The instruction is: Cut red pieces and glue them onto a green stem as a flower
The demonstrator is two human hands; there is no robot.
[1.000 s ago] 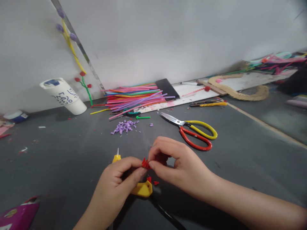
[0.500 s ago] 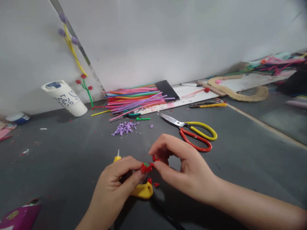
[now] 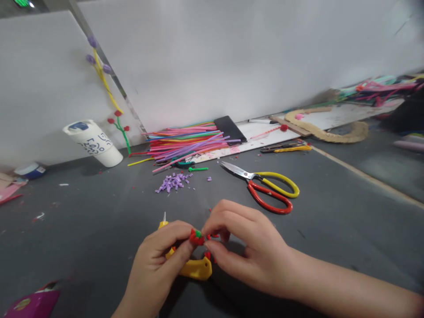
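Note:
Between thumb and forefinger, my left hand pinches a small red piece with a green centre. The fingertips of my right hand are closed at the right side of this piece; whatever they pinch is too small to make out. More red bits show below and behind the fingers. Under my left hand lies a yellow glue gun, its nozzle pointing away, its middle hidden by the hand.
Scissors lie beyond my right hand. Farther back are purple cut pieces, a bundle of colored stems, a cutter, a white cup and a black phone-like slab. A purple box stands near left.
The red and green piece has turned, so more of its green centre shows. My right hand has shifted slightly left and down, its fingertips now against the piece. The view has tilted slightly.

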